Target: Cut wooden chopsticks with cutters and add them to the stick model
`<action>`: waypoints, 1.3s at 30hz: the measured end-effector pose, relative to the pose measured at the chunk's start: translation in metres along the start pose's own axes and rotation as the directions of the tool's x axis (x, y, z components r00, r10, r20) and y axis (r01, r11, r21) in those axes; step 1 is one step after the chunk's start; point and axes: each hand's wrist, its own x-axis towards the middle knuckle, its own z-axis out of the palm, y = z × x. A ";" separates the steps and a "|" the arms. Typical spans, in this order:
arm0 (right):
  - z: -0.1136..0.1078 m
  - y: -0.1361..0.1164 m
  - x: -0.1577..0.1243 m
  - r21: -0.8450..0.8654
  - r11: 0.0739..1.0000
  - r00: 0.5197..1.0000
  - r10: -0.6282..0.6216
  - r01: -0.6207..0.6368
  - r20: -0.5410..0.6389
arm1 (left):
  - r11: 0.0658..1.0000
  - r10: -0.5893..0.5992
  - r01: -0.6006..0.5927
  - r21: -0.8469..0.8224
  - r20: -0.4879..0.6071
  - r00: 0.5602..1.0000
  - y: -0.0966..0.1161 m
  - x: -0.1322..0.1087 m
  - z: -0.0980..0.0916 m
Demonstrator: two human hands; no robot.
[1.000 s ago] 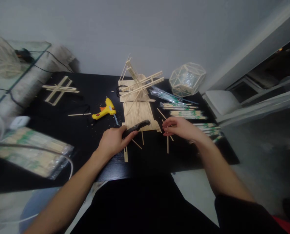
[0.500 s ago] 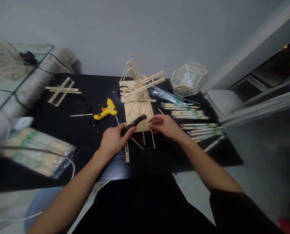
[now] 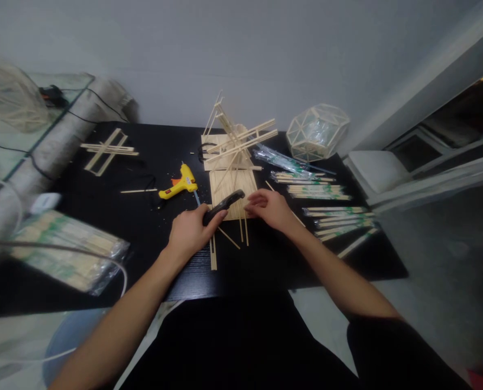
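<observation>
My left hand [image 3: 188, 232] is closed around a black-handled tool [image 3: 225, 206], whose hooked end points up and right; its exact kind does not show. Thumb and fingers of my right hand [image 3: 268, 208] come together at the upper end of a thin wooden stick [image 3: 246, 233], just right of the tool. Under both hands lies a mat of sticks laid side by side [image 3: 230, 181]. Behind it stands a windmill-like stick model [image 3: 237, 143] with crossed blades. A yellow glue gun [image 3: 180, 183] lies left of the mat.
Several wrapped stick bundles [image 3: 318, 191] lie on the right of the black table [image 3: 143, 260]. A faceted stick frame [image 3: 317, 132] stands at back right. At left are a crossed stick piece [image 3: 109, 150], a large stick pack [image 3: 68, 249] and a white cable [image 3: 123, 273].
My right hand has shifted slightly left, and the thin stick at its fingertips has moved left beside another stick. My left hand keeps its grip on the black-handled tool.
</observation>
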 end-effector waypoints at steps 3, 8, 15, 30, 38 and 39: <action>-0.016 -0.001 0.002 -0.005 1.000 1.000 -0.013 0.013 -0.022 | 0.999 -0.017 0.016 0.029 0.010 1.000 0.001 0.000 -0.001; -0.066 0.001 0.001 -0.366 0.930 0.982 -0.098 0.033 -0.160 | 1.000 -0.014 0.013 0.023 0.012 1.000 0.003 0.000 -0.002; -0.098 0.015 -0.017 -0.734 0.665 0.987 0.031 -0.139 -0.158 | 0.998 0.008 -0.009 0.061 0.020 1.000 0.006 -0.002 0.000; -0.087 0.001 -0.032 -0.460 0.887 0.998 -0.057 0.043 -0.016 | 0.999 0.017 -0.018 -0.033 -0.013 1.000 0.002 -0.002 0.001; -0.045 -0.025 -0.065 0.350 0.888 0.945 -0.325 0.297 0.023 | 0.904 0.051 -0.099 -0.417 -0.126 0.991 -0.002 -0.005 0.004; -0.041 -0.027 -0.069 0.368 0.875 0.936 -0.352 0.316 0.032 | 0.887 0.058 -0.113 -0.447 -0.135 0.989 -0.002 -0.005 0.004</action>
